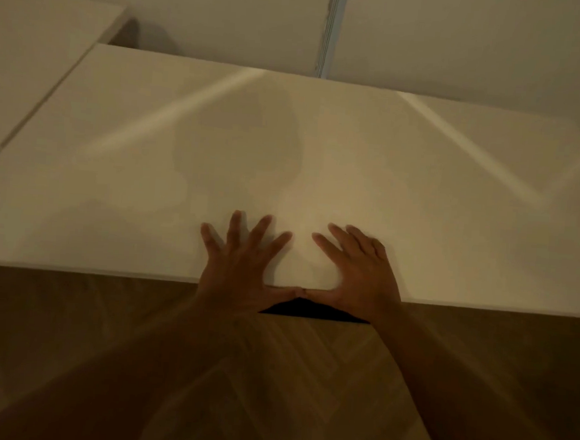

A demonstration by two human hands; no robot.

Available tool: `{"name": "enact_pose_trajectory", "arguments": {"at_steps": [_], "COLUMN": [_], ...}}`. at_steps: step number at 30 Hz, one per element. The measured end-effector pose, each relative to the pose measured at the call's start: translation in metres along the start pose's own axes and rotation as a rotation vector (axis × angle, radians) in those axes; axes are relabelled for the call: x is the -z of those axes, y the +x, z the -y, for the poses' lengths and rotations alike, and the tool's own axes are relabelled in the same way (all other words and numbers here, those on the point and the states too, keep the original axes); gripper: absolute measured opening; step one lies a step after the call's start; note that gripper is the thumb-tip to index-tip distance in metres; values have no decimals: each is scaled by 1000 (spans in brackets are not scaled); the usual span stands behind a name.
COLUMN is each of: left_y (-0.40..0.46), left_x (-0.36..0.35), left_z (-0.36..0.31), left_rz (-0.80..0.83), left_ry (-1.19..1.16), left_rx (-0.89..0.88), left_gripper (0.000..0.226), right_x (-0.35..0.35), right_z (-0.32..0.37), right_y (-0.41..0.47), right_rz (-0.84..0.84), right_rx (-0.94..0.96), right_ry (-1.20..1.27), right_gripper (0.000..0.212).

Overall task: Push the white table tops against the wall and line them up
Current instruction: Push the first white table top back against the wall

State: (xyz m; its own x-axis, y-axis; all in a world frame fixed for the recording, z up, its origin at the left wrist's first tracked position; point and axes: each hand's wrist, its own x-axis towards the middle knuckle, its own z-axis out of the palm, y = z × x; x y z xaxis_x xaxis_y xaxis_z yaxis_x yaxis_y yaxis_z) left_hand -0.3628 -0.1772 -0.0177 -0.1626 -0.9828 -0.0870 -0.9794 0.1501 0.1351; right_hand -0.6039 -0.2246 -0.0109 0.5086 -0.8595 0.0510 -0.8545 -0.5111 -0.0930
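Currently, the flat white rectangular table top (319, 173) is pressed by left hand (241, 264) and right hand (360, 273), splayed, grasping nothing; centred pushing could skew it from the wall (227, 19) beyond the fingertips.

Both hands lie on the near table top (420, 194); a 2nd table top (35, 64) sits left.

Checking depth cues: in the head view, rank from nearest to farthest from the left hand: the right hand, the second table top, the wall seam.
1. right hand: beside it, thumbs touching.
2. second table top: far left.
3. wall seam: behind, upper right.
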Motion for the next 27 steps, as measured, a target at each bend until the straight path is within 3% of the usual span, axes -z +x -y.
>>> {"name": "enact_pose_trajectory", "arguments": {"at_steps": [7, 15, 22, 27], "left_y": [3, 6, 13, 15], "left_x": [-2, 0, 4, 2], "left_z": [-2, -3, 6, 10], "left_rz": [-20, -22, -35, -67], "left_ry": [44, 49, 41, 110], "left_rx": [15, 42, 32, 7], "left_gripper": [101, 102, 100, 102], "right_x": [-17, -19, -6, -10], "right_z": [-14, -15, -12, -8], "right_y": [5, 6, 18, 17], "right_rz": [-101, -111, 91, 68], "right_rx": [132, 139, 76, 55], "right_ry": [17, 9, -10, -48], "right_gripper": [102, 101, 104, 102]}}
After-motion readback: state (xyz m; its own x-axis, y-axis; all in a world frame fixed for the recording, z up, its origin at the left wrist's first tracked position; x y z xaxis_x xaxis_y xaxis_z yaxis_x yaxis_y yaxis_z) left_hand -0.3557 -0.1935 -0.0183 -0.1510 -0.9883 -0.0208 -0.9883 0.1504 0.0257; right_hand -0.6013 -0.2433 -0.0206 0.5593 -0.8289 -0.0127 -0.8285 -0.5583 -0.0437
